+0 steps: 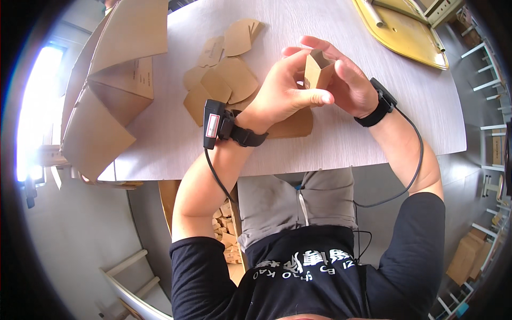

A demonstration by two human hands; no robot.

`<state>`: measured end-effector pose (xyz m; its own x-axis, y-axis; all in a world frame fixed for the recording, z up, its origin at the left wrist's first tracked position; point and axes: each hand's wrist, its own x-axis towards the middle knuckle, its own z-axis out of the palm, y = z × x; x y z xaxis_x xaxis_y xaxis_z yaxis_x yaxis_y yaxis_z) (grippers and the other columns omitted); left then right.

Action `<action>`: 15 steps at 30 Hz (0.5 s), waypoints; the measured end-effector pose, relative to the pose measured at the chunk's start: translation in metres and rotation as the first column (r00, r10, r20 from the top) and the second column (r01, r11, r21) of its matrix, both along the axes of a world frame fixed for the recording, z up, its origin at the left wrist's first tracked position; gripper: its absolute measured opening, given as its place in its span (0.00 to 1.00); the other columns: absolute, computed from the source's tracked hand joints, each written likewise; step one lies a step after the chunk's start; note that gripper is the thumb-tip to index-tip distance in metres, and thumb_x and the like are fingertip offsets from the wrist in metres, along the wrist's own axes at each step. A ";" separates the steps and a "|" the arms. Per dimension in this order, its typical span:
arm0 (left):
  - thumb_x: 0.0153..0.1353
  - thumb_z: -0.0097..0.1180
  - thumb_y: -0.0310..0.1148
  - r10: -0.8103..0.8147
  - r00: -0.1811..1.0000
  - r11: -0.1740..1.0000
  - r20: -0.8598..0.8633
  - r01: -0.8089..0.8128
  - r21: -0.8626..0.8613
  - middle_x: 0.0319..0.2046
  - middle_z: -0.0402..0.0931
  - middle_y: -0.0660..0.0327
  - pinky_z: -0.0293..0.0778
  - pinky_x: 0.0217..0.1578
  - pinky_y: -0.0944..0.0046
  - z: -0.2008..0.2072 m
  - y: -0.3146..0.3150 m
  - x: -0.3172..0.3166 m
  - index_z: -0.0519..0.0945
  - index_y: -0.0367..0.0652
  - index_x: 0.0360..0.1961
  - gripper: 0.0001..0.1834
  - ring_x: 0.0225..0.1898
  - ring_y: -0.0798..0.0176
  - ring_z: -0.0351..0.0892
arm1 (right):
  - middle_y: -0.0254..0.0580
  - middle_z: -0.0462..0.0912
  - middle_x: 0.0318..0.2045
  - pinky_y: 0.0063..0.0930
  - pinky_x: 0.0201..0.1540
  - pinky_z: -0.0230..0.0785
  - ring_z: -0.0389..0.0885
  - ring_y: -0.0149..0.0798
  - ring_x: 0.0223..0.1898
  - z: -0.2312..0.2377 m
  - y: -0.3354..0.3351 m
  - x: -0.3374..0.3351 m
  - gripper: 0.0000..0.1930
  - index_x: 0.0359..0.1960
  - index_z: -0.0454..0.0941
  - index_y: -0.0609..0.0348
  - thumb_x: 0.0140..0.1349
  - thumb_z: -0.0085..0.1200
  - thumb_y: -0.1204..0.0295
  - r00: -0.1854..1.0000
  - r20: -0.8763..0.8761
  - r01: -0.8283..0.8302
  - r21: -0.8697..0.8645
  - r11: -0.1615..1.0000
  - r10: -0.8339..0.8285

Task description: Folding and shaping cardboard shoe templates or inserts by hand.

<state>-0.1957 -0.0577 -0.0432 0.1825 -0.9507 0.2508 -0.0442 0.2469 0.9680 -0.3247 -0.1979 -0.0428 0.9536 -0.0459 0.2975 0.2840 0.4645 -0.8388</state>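
A small brown cardboard box (316, 77), its top standing open, is held above the table between my two hands. My left hand (284, 88) grips it from the left, with the thumb stretched along its near side. My right hand (353, 88) curls round its right side, thumb by the rim and fingers reaching behind. Under and left of my hands lie several flat brown cardboard pieces (234, 80), some overlapping. Another flat brown piece (296, 125) lies beneath my left hand, partly hidden by it.
A large cardboard box (120, 80) with spread flaps stands at the table's left. A yellow folding chair (402, 37) lies at the far right of the pale table (405, 128). Beside my left leg, a box holds many small brown pieces (226, 240). Black cables run from both wrist straps.
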 end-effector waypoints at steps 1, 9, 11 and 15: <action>0.48 0.82 0.43 0.009 1.000 1.000 0.024 -0.009 -0.015 0.43 0.82 0.65 0.78 0.47 0.66 -0.001 -0.001 0.000 0.76 0.37 0.57 0.39 0.45 0.69 0.81 | 0.50 0.69 0.69 0.40 0.68 0.67 0.73 0.44 0.65 -0.001 -0.001 0.001 0.37 0.74 0.60 0.52 0.70 0.56 0.49 1.000 0.005 -0.014 0.032 0.999 0.013; 0.39 0.85 0.43 0.201 0.932 0.979 0.301 -0.196 -0.048 0.39 0.80 0.65 0.77 0.42 0.68 0.004 0.003 -0.008 0.79 0.38 0.56 0.43 0.37 0.72 0.77 | 0.50 0.72 0.67 0.35 0.65 0.72 0.76 0.39 0.62 0.001 0.007 -0.002 0.27 0.71 0.63 0.55 0.72 0.51 0.67 0.991 -0.123 0.058 0.059 0.997 -0.050; 0.37 0.86 0.43 0.272 0.860 0.962 0.431 -0.240 -0.127 0.38 0.79 0.64 0.77 0.40 0.69 0.004 0.003 -0.011 0.79 0.38 0.55 0.43 0.36 0.72 0.76 | 0.49 0.72 0.66 0.31 0.64 0.73 0.78 0.36 0.60 -0.002 0.015 -0.003 0.27 0.69 0.64 0.57 0.67 0.42 0.80 0.994 -0.100 0.050 0.186 0.981 -0.032; 0.37 0.85 0.39 0.331 0.756 0.943 0.565 -0.285 -0.172 0.38 0.80 0.61 0.79 0.38 0.67 0.010 0.005 -0.012 0.80 0.39 0.52 0.40 0.35 0.69 0.78 | 0.47 0.72 0.66 0.29 0.65 0.73 0.78 0.35 0.60 0.007 0.020 -0.005 0.28 0.69 0.64 0.57 0.66 0.38 0.82 0.978 -0.183 0.115 0.050 0.992 -0.104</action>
